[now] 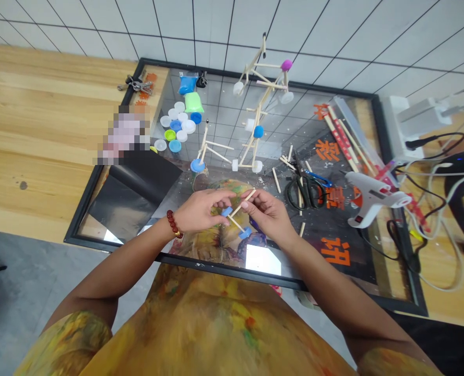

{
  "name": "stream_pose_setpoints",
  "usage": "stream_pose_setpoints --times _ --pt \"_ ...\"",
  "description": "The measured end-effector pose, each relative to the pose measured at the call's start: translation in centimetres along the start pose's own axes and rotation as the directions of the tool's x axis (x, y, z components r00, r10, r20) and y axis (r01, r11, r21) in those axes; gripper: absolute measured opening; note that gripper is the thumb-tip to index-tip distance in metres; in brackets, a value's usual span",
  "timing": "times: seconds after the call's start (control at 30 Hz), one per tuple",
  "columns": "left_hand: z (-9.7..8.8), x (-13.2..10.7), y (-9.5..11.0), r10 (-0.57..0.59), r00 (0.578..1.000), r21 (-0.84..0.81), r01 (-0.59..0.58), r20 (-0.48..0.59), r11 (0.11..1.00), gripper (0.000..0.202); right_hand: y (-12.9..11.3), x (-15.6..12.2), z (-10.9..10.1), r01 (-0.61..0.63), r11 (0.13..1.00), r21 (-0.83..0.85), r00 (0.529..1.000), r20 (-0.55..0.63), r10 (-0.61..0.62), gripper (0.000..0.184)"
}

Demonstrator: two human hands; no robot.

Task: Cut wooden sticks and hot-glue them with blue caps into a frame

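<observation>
Between my hands is a small wooden-stick frame [237, 210] with a blue bottle cap at each end of its crosspiece. My right hand [269, 214] pinches its long stick between thumb and fingers. My left hand [204, 210], with a red bead bracelet at the wrist, curls its thumb and fingers around the nearer-left blue cap [226, 211]. The other blue cap [245, 233] hangs lower, toward me. Beyond my hands stand similar stick models with cap wheels: one with a blue cap [198, 165], one with a blue ball [258, 131], one with a pink ball [286, 65].
Loose bottle caps [176, 125] and clay packets [193, 102] lie at the back left, near black sheets [138, 180]. On the right are black-handled scissors [304, 193], cut sticks [276, 180], a white glue gun [372, 196], cables and a power strip [400, 128].
</observation>
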State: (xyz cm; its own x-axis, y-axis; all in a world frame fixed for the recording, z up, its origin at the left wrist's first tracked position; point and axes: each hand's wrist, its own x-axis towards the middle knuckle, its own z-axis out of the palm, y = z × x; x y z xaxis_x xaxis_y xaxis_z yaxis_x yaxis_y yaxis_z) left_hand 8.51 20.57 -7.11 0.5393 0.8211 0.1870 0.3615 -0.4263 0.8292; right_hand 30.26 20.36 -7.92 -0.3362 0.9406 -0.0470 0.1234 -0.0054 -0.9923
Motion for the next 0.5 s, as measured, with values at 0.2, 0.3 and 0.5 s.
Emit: stream_pose_setpoints --times 0.2,0.3,0.5 --pt "0.00 -0.08 -0.08 -0.009 1.000 0.008 0.009 0.002 1.000 0.061 0.07 0.00 0.04 -0.002 0.993 0.116 1.000 -0.001 0.002 0.036" --pt "-0.02 -0.13 -0.10 -0.019 1.000 0.016 0.019 0.009 1.000 0.062 -0.06 -0.01 0.03 0.005 0.992 0.125 0.999 -0.035 -0.001 0.037" --pt "-0.11 -0.19 -0.03 0.028 1.000 0.062 -0.028 0.005 0.998 0.063 -0.55 0.02 -0.09 -0.005 0.993 0.121 0.998 -0.058 0.012 0.034"
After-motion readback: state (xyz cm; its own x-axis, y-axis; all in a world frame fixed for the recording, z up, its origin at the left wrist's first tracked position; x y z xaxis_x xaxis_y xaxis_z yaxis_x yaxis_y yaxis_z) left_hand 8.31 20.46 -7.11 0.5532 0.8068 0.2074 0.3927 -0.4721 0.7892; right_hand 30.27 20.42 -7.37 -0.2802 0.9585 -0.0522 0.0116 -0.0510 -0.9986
